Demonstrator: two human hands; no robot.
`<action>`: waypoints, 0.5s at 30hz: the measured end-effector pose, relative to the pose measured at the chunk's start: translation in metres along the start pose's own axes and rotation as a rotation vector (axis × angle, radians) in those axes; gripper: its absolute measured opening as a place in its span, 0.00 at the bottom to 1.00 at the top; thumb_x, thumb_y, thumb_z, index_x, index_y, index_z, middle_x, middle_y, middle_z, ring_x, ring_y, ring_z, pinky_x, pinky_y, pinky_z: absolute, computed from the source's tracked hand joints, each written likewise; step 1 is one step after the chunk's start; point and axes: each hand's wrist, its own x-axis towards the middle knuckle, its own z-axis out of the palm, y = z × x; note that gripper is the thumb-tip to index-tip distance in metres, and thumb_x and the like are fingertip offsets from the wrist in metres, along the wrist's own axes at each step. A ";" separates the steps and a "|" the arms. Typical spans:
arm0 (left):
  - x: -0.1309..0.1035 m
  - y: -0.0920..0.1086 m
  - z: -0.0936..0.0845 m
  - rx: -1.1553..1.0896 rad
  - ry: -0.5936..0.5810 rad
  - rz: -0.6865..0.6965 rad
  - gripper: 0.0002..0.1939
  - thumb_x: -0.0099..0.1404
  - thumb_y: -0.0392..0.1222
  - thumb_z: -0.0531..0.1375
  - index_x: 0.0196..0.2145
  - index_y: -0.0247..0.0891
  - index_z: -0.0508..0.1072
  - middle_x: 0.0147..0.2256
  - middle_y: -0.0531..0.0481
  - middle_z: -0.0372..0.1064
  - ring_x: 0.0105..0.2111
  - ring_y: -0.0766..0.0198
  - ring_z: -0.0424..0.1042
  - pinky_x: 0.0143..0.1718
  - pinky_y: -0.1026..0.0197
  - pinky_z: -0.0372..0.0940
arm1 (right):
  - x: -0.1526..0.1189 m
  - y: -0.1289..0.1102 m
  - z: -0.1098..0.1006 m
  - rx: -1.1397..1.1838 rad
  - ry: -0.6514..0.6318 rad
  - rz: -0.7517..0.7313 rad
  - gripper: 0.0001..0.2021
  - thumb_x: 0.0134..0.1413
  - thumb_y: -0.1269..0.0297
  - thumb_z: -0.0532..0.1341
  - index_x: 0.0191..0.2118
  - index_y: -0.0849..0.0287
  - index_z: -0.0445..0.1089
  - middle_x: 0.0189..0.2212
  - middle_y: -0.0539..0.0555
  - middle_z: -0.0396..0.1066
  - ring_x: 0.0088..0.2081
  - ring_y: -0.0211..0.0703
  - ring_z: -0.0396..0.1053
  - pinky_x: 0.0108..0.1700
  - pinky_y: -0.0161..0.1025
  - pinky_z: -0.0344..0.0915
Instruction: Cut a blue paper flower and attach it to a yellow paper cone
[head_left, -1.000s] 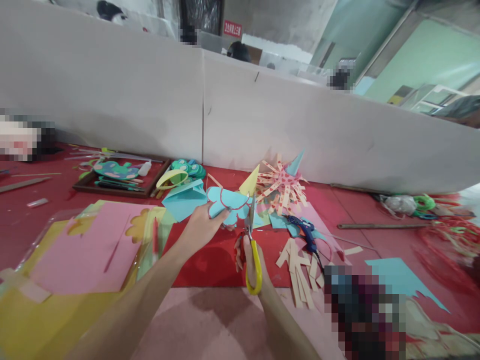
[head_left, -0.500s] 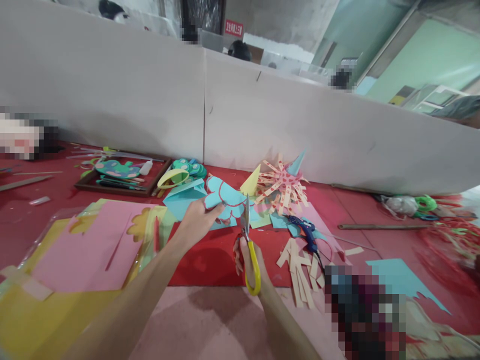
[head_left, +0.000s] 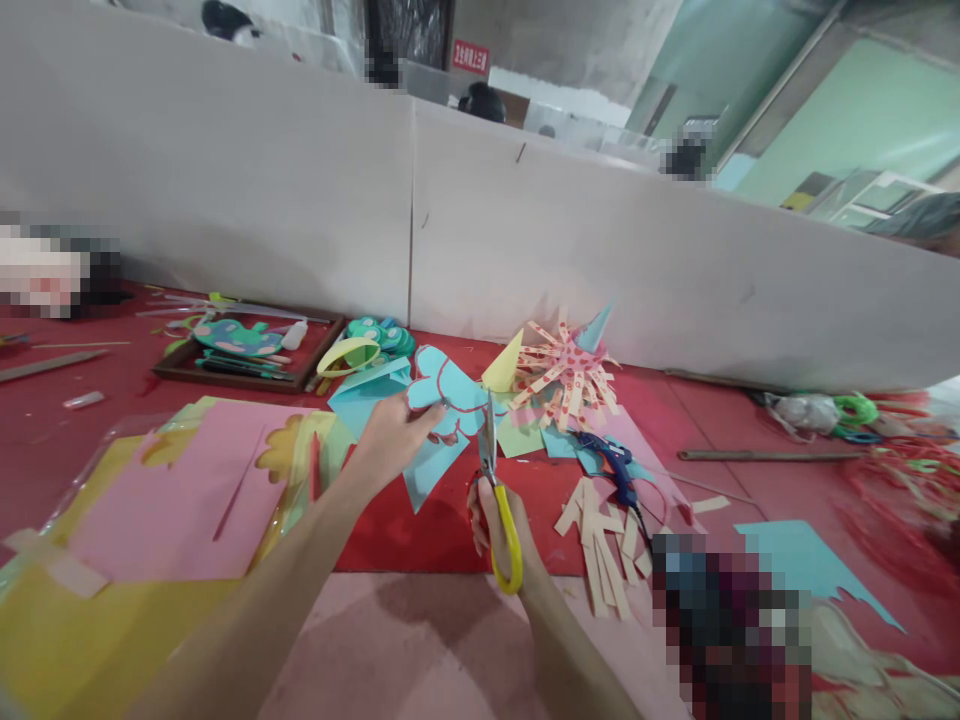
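Note:
My left hand pinches a piece of light blue paper with a red scalloped outline drawn on it. Its left edge is cut into rounded lobes. In my right hand is a pair of scissors with yellow handles, blades pointing up and away from me. The blades meet the right part of the blue paper and look nearly closed. A pointed flap of blue paper hangs below the held piece, over a red sheet. Some of my left fingers are hidden behind the paper.
A dark blue glue gun and pale paper strips lie to the right. Behind stand a yellow paper cone and a spiky paper craft. Pink sheets lie left, near a brown tray. A white partition closes the back.
The lower blue paper now hangs down as a pointed flap beneath my left hand. The scissors have shifted slightly left along the paper and their blades look closer together.

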 end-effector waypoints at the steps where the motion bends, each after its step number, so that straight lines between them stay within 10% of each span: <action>1: 0.000 0.001 0.000 0.000 0.007 -0.003 0.09 0.53 0.44 0.55 0.21 0.37 0.70 0.22 0.52 0.74 0.24 0.63 0.73 0.27 0.64 0.66 | 0.000 -0.001 0.000 -0.001 -0.002 0.002 0.24 0.48 0.38 0.54 0.26 0.57 0.53 0.14 0.40 0.49 0.12 0.26 0.47 0.13 0.27 0.50; 15: 0.007 -0.015 -0.006 -0.114 -0.031 0.026 0.13 0.54 0.50 0.56 0.25 0.36 0.70 0.22 0.51 0.73 0.23 0.62 0.72 0.29 0.62 0.67 | -0.001 0.004 0.000 -0.043 -0.061 0.020 0.23 0.49 0.40 0.55 0.27 0.57 0.55 0.15 0.40 0.49 0.12 0.26 0.46 0.12 0.26 0.49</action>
